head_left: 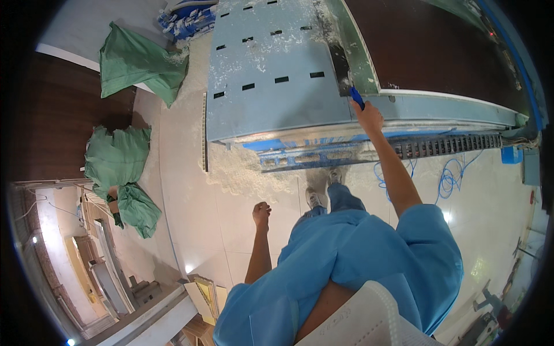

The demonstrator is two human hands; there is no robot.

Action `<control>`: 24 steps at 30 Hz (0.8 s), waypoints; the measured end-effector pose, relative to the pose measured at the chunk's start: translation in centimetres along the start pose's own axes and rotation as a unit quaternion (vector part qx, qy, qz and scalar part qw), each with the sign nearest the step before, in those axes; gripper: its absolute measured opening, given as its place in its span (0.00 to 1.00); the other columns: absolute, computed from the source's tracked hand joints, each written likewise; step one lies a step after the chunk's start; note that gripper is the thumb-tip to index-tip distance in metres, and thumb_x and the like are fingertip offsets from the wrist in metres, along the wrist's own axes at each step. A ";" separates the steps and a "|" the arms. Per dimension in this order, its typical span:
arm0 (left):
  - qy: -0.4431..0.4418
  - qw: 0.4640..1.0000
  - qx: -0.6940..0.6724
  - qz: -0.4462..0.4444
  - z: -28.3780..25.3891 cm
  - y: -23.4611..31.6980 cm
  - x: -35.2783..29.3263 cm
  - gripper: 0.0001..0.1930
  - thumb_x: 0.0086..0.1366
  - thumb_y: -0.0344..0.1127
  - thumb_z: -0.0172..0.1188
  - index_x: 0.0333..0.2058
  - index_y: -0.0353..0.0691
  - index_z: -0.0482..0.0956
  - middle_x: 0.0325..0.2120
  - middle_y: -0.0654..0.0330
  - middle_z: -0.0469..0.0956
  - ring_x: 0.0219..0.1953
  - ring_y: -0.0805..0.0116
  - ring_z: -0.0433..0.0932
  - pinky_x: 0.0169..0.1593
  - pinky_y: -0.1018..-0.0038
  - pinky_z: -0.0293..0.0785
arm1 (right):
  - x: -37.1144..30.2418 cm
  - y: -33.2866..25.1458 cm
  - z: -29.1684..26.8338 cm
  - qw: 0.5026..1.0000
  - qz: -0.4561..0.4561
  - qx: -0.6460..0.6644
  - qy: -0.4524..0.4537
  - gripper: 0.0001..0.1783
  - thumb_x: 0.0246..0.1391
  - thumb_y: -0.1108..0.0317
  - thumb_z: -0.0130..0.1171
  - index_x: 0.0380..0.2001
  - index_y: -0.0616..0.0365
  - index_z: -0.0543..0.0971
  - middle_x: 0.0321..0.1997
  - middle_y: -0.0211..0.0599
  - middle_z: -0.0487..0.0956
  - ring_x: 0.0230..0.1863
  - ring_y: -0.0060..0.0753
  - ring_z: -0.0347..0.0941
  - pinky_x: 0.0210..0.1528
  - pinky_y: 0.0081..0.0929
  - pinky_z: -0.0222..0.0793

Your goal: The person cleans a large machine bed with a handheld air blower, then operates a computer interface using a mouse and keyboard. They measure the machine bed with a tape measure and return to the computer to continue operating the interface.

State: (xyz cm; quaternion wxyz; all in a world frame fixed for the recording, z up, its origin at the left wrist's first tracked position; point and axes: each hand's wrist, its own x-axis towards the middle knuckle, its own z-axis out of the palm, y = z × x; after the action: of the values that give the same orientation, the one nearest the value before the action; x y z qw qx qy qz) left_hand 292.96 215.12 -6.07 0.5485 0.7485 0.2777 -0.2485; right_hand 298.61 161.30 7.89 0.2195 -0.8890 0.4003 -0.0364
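Observation:
My right hand (370, 117) is stretched forward, its fingers wrapped round the handle of a blue-handled tool (358, 97). The tool's far end meets the dark slot (341, 62) along the edge of a light-blue machine bed (277, 104); whether it is a brush or a scraper I cannot tell. Pale shavings and dust lie on the bed and around the slot. My left hand (261, 215) hangs low over the floor, fingers curled in loosely, with nothing visible in them. It touches nothing.
Shavings (245, 173) are heaped on the tiled floor (202, 230) before the machine. Green sacks (118, 161) stand at the left. A dark brown panel (438, 52) lies on the machine at right. Blue hose (453, 179) coils beneath a black slotted rail (450, 146).

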 end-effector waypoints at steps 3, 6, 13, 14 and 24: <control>0.037 0.978 0.109 0.177 3.0 3.9 -0.3 0.16 0.65 0.40 0.61 0.46 0.36 0.78 0.37 0.54 0.82 0.37 0.65 0.82 0.40 0.71 0.77 | 4.5 -2.9 1.0 0.999 -0.035 -0.007 -0.012 0.41 0.59 0.27 0.45 0.36 0.61 0.79 0.30 0.53 0.82 0.38 0.57 0.81 0.41 0.51 0.76; 0.056 0.940 0.156 0.297 6.8 11.5 1.8 0.16 0.64 0.38 0.61 0.46 0.34 0.79 0.37 0.54 0.82 0.41 0.61 0.81 0.46 0.68 0.76 | 10.2 -6.2 2.1 0.985 -0.155 -0.068 -0.039 0.42 0.58 0.26 0.44 0.34 0.60 0.80 0.32 0.53 0.83 0.38 0.56 0.82 0.39 0.50 0.77; 0.041 0.850 0.294 0.435 16.4 27.6 11.6 0.22 0.63 0.39 0.63 0.54 0.38 0.74 0.54 0.51 0.75 0.58 0.50 0.71 0.61 0.60 0.67 | 27.6 -7.9 0.0 0.986 -0.076 -0.137 0.052 0.40 0.58 0.29 0.48 0.34 0.61 0.83 0.34 0.48 0.84 0.39 0.52 0.83 0.40 0.45 0.78; 0.046 0.838 0.319 0.439 17.5 29.2 13.2 0.24 0.63 0.39 0.63 0.56 0.39 0.73 0.57 0.51 0.73 0.61 0.50 0.69 0.63 0.59 0.65 | 29.6 -8.0 -0.1 0.986 -0.050 -0.143 0.073 0.40 0.58 0.29 0.47 0.34 0.60 0.83 0.35 0.48 0.84 0.40 0.51 0.83 0.41 0.44 0.78; 0.229 0.771 0.418 0.422 25.3 33.1 19.8 0.30 0.68 0.47 0.54 0.64 0.39 0.63 0.66 0.51 0.63 0.71 0.48 0.54 0.72 0.51 0.45 | 44.4 -16.1 4.7 0.967 -0.156 -0.202 0.024 0.35 0.59 0.33 0.51 0.37 0.60 0.81 0.38 0.46 0.85 0.41 0.50 0.83 0.43 0.42 0.78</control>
State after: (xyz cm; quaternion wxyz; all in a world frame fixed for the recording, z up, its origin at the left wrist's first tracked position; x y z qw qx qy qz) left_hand 328.37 185.59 -3.81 0.1511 0.9806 -0.0804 0.0956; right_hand 340.95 140.08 5.47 0.0178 -0.9651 0.2610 -0.0099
